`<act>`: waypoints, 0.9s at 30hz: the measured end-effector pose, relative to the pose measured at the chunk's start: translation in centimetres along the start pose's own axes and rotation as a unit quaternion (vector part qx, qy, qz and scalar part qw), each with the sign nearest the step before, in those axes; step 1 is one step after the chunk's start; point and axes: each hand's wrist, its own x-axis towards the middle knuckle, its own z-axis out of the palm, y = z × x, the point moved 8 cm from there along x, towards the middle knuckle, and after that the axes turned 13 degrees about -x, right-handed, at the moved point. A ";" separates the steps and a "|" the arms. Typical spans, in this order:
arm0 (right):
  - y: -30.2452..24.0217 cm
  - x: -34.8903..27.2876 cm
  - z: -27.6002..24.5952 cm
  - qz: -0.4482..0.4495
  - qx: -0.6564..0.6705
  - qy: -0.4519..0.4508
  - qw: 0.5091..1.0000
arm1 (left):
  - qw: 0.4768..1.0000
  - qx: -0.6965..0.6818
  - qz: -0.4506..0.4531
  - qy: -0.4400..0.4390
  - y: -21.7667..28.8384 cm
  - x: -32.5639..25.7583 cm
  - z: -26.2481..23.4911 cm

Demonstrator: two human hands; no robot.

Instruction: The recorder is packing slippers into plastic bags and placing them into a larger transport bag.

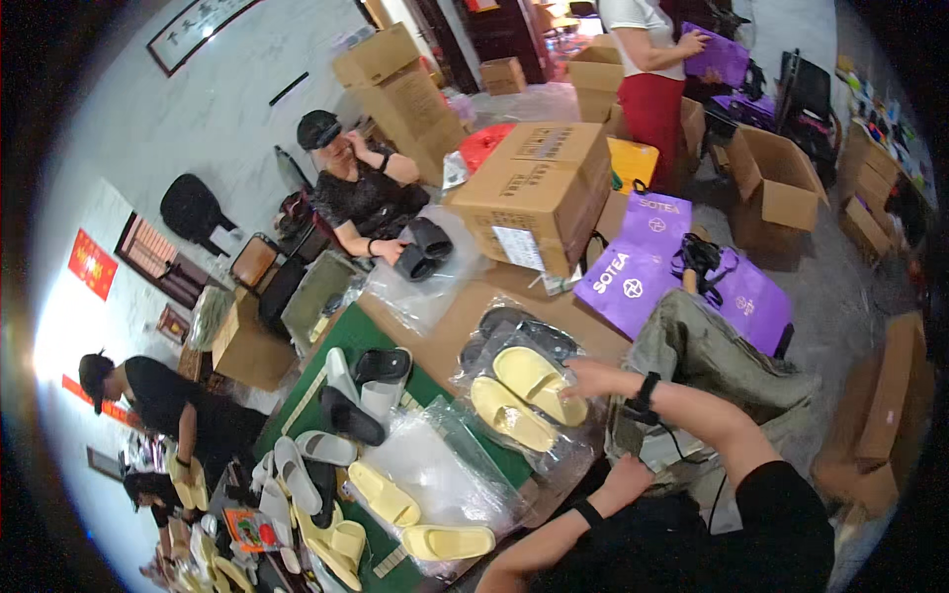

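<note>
A pair of pale yellow slippers (517, 384) in a clear plastic bag lies at the table's right side. My right hand (591, 381) reaches across to them, its fingers closed on the right edge of the nearer-to-me slipper. Close below it, my left hand (627, 480) is closed at the rim of a grey-green sack (682, 341), which stands open beside the table. Behind the yellow pair lie dark slippers (499, 328), also in clear plastic. Left of them, clear plastic bags (440, 465) are spread on the green mat (301, 400).
Loose yellow, grey and black slippers (386, 494) crowd the table's left. A large closed carton (534, 193) stands at the far side, with purple bags (638, 282) to its right. Across the table a person handles black slippers (425, 247); others work at left and back right.
</note>
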 end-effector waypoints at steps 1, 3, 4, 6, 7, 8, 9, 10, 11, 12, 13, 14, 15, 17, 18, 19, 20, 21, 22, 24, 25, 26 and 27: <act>-0.2 1.4 1.4 -0.011 -0.003 -0.003 1.000 | 1.000 -0.001 -0.015 0.016 -0.4 -0.5 -0.2; 1.5 2.4 3.8 0.162 -0.048 -0.127 0.977 | 0.998 -0.033 -0.039 0.023 -1.3 -1.6 -0.9; 5.3 3.1 7.9 0.243 -0.111 -0.152 0.952 | 0.998 -0.037 -0.052 0.013 -1.1 -1.8 -1.4; 2.1 3.8 9.4 0.158 -0.130 -0.162 0.965 | 0.998 -0.021 -0.065 -0.010 -2.6 -3.4 0.3; 2.0 3.4 10.2 0.148 -0.084 -0.208 0.963 | 0.997 -0.022 -0.076 0.004 -3.1 -3.8 1.3; 3.8 3.9 11.4 0.144 -0.083 -0.171 0.971 | 0.998 -0.028 -0.059 0.023 -2.8 -3.4 1.7; 5.7 4.8 12.6 0.137 -0.082 -0.135 0.978 | 0.998 -0.033 -0.044 0.041 -2.4 -2.9 1.6; 1.9 5.0 10.2 0.135 -0.091 -0.150 0.975 | 0.997 -0.042 -0.068 0.008 -3.0 -3.5 1.1; -1.3 4.7 5.9 0.149 -0.045 -0.064 0.986 | 0.995 -0.046 -0.082 0.022 -3.3 -3.9 0.1; -2.7 4.9 2.8 0.115 -0.088 0.057 0.988 | 0.994 -0.071 -0.082 -0.008 -3.2 -4.0 -0.1; -3.8 4.9 0.3 0.078 -0.126 0.177 0.973 | 0.991 -0.096 -0.082 -0.039 -3.1 -3.9 0.2; -3.6 5.8 -0.2 0.073 -0.129 0.174 0.974 | 0.992 -0.095 -0.070 -0.042 -3.3 -3.6 1.0; -2.5 6.0 -1.4 0.095 -0.121 0.212 0.965 | 0.992 -0.097 -0.070 -0.041 -3.0 -3.6 1.4; 1.2 6.6 -1.5 0.118 -0.111 0.252 0.954 | 0.994 -0.077 -0.072 -0.014 -3.1 -3.7 1.6; 5.3 7.8 2.1 0.155 0.076 0.128 0.977 | 0.994 -0.076 -0.073 -0.015 -3.1 -4.0 2.3; 7.2 8.1 5.8 0.186 0.260 -0.001 0.948 | 0.993 -0.088 -0.055 0.046 -3.1 -4.3 2.3; 7.2 7.8 6.4 0.196 0.174 0.014 0.965 | 0.988 -0.101 -0.044 0.108 -3.2 -4.9 1.9; 7.2 7.1 7.0 0.206 0.087 0.032 0.974 | 0.988 -0.100 -0.048 0.106 -3.4 -5.2 1.7; 11.1 7.2 9.2 0.171 0.034 0.056 0.983 | 0.996 -0.081 -0.036 0.025 -2.8 -3.9 1.4; 9.9 7.3 10.7 0.178 0.136 0.014 0.974 | 0.995 -0.066 -0.054 -0.054 -2.7 -4.0 1.0; 8.9 7.0 11.5 0.186 0.233 -0.022 0.954 | 0.995 -0.057 -0.050 -0.061 -2.5 -4.1 0.3; 5.0 6.6 10.7 0.154 0.333 -0.053 0.929 | 0.995 -0.050 -0.057 -0.066 -2.7 -4.8 0.2; 5.0 6.7 10.3 0.161 0.336 -0.040 0.927 | 0.996 -0.045 -0.044 -0.070 -2.4 -4.4 0.2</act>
